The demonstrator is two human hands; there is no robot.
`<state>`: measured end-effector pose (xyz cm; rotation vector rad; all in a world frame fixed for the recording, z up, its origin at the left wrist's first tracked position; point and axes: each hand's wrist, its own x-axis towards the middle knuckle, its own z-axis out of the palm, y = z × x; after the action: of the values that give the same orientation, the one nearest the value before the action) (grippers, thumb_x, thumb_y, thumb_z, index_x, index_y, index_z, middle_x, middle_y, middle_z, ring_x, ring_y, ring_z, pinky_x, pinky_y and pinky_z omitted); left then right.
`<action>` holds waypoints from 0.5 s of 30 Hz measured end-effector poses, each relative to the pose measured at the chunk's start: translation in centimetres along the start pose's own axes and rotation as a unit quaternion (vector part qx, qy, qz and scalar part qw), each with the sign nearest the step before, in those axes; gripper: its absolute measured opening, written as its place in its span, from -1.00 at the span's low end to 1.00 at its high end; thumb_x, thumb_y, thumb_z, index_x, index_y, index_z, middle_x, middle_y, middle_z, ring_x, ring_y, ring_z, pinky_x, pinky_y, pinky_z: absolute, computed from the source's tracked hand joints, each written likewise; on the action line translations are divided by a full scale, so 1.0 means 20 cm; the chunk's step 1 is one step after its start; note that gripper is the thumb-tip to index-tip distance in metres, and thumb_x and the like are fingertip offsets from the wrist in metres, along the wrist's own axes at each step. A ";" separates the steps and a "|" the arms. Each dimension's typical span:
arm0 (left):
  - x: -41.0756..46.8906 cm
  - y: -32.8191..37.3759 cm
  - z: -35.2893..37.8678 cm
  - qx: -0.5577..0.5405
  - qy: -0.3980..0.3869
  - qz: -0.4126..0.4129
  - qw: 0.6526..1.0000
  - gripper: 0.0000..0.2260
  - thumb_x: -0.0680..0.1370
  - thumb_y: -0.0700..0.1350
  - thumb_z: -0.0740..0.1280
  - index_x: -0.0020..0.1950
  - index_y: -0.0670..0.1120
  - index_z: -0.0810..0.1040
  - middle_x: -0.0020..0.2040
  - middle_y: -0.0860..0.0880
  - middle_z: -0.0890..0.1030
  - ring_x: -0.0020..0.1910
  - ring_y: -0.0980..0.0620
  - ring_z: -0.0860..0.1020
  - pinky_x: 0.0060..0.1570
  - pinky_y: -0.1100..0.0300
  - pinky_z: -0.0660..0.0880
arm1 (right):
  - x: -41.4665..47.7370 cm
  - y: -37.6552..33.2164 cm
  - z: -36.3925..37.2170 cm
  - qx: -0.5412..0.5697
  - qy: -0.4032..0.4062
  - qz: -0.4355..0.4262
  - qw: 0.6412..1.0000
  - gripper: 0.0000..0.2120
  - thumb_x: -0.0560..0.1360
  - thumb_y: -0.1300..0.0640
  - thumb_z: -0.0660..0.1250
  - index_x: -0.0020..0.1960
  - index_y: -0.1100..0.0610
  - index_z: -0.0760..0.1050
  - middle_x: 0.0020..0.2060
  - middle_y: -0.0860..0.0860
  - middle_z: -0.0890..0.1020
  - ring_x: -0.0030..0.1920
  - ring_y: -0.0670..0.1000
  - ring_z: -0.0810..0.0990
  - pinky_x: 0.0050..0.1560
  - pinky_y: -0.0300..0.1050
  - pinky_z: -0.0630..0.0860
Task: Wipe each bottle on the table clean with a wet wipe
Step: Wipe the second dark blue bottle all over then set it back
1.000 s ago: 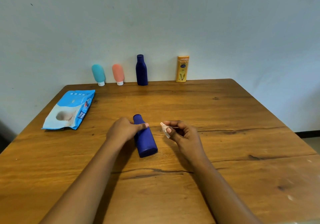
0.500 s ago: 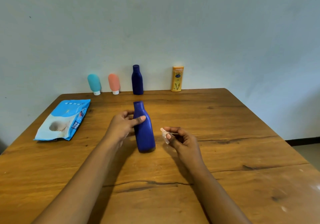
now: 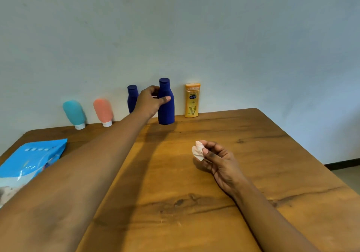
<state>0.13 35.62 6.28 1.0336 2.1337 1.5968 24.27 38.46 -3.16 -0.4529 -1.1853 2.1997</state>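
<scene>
My left hand (image 3: 149, 100) grips a dark blue bottle (image 3: 166, 105) upright at the far edge of the table, its base at or just above the wood. A second dark blue bottle (image 3: 132, 98) stands right behind my hand, partly hidden. Along the wall also stand a yellow bottle (image 3: 192, 100), a coral tube (image 3: 103, 111) and a teal tube (image 3: 74, 113), both tubes cap down. My right hand (image 3: 218, 160) hovers over the table's middle and pinches a crumpled white wet wipe (image 3: 198, 151).
A blue pack of wet wipes (image 3: 29, 160) lies at the left edge of the wooden table (image 3: 253, 154), partly under my left forearm. The wall stands directly behind the row of bottles. Floor shows past the table's right edge.
My left hand stood the lying blue bottle upright, then carried it away from me to the back row, between the other blue bottle and the yellow one. My right hand kept hold of the wipe.
</scene>
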 end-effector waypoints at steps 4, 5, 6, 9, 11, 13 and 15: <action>0.18 -0.10 0.07 0.050 0.009 0.024 0.998 -0.62 0.45 -0.10 0.44 0.24 -0.06 0.46 0.15 -0.01 0.57 0.11 -0.03 0.54 0.16 -0.08 0.50 | 0.16 -0.02 -0.02 -0.020 -0.007 0.013 1.000 -0.82 0.28 0.23 0.42 -0.12 0.11 0.67 -0.10 0.08 0.68 -0.11 0.00 0.64 -0.20 -0.13 0.62; 0.21 -0.13 0.08 0.056 0.016 0.027 0.998 -0.60 0.45 -0.11 0.44 0.26 -0.07 0.46 0.16 -0.02 0.57 0.12 -0.03 0.54 0.16 -0.07 0.51 | 0.18 -0.02 -0.02 -0.025 -0.014 0.018 0.999 -0.80 0.26 0.21 0.44 -0.11 0.11 0.67 -0.07 0.09 0.67 -0.08 0.03 0.63 -0.12 -0.06 0.63; 0.23 -0.15 0.08 0.061 0.024 0.030 0.997 -0.59 0.46 -0.11 0.44 0.27 -0.08 0.45 0.17 -0.03 0.57 0.12 -0.03 0.54 0.16 -0.07 0.51 | 0.21 -0.02 -0.03 -0.028 -0.018 0.024 0.999 -0.77 0.24 0.18 0.46 -0.10 0.11 0.67 -0.04 0.10 0.66 -0.04 0.06 0.62 -0.04 0.01 0.61; 0.28 -0.21 0.08 0.048 0.047 0.027 0.997 -0.58 0.45 -0.12 0.45 0.27 -0.08 0.45 0.15 -0.02 0.57 0.13 -0.02 0.53 0.17 -0.08 0.50 | 0.25 -0.02 -0.04 -0.039 -0.024 0.035 0.998 -0.75 0.24 0.18 0.46 -0.08 0.11 0.67 0.01 0.13 0.65 0.01 0.10 0.61 0.04 0.08 0.55; 0.28 -0.23 0.08 0.053 0.048 0.030 0.997 -0.58 0.44 -0.13 0.45 0.27 -0.07 0.44 0.15 -0.02 0.56 0.13 -0.01 0.53 0.18 -0.07 0.50 | 0.26 -0.02 -0.04 -0.040 -0.029 0.035 0.998 -0.79 0.28 0.21 0.44 -0.08 0.12 0.67 0.00 0.12 0.66 0.00 0.09 0.61 0.03 0.06 0.56; 0.29 -0.23 0.09 0.069 0.040 0.040 0.996 -0.57 0.44 -0.14 0.46 0.27 -0.06 0.43 0.17 -0.03 0.56 0.14 0.00 0.52 0.18 -0.05 0.49 | 0.26 -0.03 -0.04 -0.038 -0.030 0.035 0.998 -0.80 0.30 0.24 0.41 -0.08 0.12 0.66 -0.02 0.11 0.66 -0.02 0.07 0.62 -0.02 0.00 0.58; 0.29 -0.23 0.09 0.084 0.034 0.048 0.995 -0.56 0.44 -0.15 0.45 0.27 -0.06 0.41 0.19 -0.04 0.55 0.15 0.00 0.51 0.18 -0.02 0.49 | 0.26 -0.03 -0.04 -0.040 -0.030 0.033 0.998 -0.79 0.26 0.20 0.45 -0.10 0.11 0.67 -0.03 0.10 0.67 -0.04 0.06 0.63 -0.06 -0.05 0.60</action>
<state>-4.52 40.17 2.61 1.1659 2.3316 1.5362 20.86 42.52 -3.25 -0.4670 -1.3119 2.2420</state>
